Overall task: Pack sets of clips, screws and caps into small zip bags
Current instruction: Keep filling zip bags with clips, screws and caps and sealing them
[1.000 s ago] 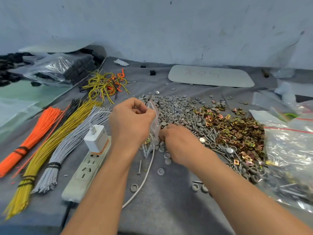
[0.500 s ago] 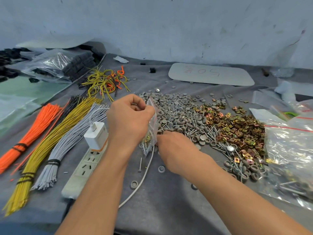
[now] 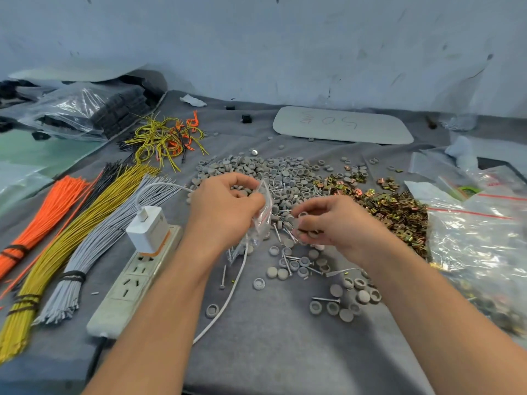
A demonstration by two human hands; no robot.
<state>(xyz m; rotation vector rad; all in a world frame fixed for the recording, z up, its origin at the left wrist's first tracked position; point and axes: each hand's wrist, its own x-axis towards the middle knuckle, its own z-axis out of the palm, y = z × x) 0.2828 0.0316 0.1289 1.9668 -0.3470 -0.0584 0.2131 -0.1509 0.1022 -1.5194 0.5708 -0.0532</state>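
The right hand (image 3: 339,223) has come up off the cloth (image 3: 271,352). Half a second ago it lay palm down at the near edge of the cap pile (image 3: 273,172); now it is raised just in front of that pile, fingers curled, pinching a few caps (image 3: 313,233). Loose caps (image 3: 342,297) that its forearm covered before show in front of the pile. The left hand (image 3: 225,212) stays at the pile's left near corner, thumb and fingers gripping the zip bag (image 3: 263,209) by its upper part.

The zip bag is small, clear and crinkled, with a red line near its mouth. It hangs upright between the two hands, against the pile's near left edge. Thin metal screws show through its lower end.

The caps are round, flat, matte gray plastic, some lying hollow side up. Silver screws (image 3: 282,185) with flat heads are mixed into the pile. Right of the pile lies a heap of brass-colored square clips (image 3: 393,206), shiny and angular. Left of the pile sit a white power strip (image 3: 134,280) with a white charger (image 3: 147,229), and tied bundles of orange (image 3: 48,212), yellow (image 3: 85,220) and gray wires (image 3: 105,229).
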